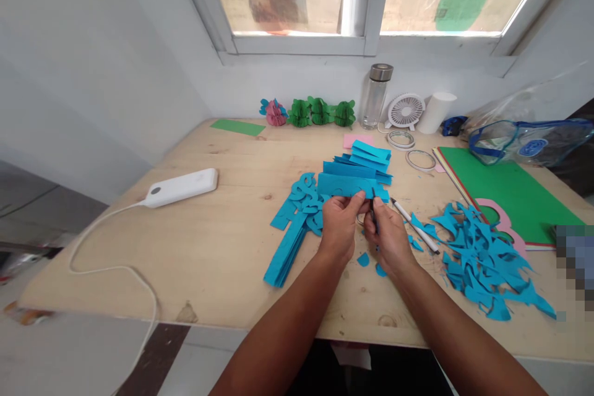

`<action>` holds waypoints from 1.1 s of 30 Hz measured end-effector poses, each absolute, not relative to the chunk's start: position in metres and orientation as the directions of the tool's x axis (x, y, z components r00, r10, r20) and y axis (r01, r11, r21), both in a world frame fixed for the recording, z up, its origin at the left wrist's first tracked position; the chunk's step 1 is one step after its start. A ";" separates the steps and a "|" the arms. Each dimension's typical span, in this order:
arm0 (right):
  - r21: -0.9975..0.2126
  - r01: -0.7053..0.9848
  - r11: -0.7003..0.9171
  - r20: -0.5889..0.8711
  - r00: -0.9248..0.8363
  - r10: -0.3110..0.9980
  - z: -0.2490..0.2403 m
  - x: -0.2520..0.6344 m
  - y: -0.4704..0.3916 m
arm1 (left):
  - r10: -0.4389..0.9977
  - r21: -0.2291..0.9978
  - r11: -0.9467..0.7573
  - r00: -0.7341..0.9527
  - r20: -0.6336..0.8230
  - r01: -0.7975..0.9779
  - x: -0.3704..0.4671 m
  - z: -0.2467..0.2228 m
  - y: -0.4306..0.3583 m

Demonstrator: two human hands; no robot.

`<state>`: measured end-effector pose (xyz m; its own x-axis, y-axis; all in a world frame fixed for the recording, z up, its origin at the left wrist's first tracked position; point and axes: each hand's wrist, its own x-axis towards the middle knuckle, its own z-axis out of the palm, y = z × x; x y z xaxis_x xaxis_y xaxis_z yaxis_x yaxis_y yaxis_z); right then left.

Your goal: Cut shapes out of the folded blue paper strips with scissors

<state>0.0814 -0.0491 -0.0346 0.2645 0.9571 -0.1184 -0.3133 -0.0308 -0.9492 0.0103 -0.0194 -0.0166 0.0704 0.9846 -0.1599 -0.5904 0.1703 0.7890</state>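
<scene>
My left hand (pixel 340 226) pinches the lower edge of a folded blue paper strip (pixel 341 184), which has curved lines drawn on it. Closed around a pair of small dark scissors (pixel 375 218), my right hand (pixel 390 235) holds the blades at the strip's right part. The fingers hide much of the scissors' handles. Left of the hands lie curly blue paper cut-outs (pixel 306 192) and a folded blue strip bundle (pixel 285 253). Behind the held strip are more folded blue strips (pixel 369 158). A white pen (pixel 415 227) rests just right of my right hand.
Blue paper scraps (pixel 477 253) are heaped at the right, beside green card sheets (pixel 515 192). Tape rolls (pixel 420 161), a small fan (pixel 406 111), a glass bottle (pixel 374 99) and paper ornaments (pixel 320 111) stand at the back. A white corded device (pixel 183 187) lies left.
</scene>
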 end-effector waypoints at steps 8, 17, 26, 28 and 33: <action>-0.947 -0.319 -0.030 -0.120 0.267 0.956 -0.035 0.082 -0.049 | 0.984 0.797 0.173 0.068 -0.164 -0.579 0.011 -0.018 -0.019; -0.933 -0.357 -0.040 -0.143 0.267 0.953 -0.036 0.082 -0.050 | 0.983 0.791 0.177 0.071 -0.167 -0.586 0.010 -0.017 -0.019; -0.945 -0.323 -0.040 -0.134 0.274 0.952 -0.033 0.083 -0.050 | 0.984 0.817 0.177 0.086 -0.156 -0.548 0.009 -0.020 -0.019; -0.947 -0.319 -0.043 -0.135 0.274 0.952 -0.033 0.083 -0.050 | 0.982 0.815 0.187 0.082 -0.171 -0.549 0.009 -0.020 -0.018; -0.946 -0.323 -0.042 -0.136 0.273 0.952 -0.035 0.082 -0.050 | 0.976 0.796 0.207 0.068 -0.205 -0.568 0.009 -0.019 -0.018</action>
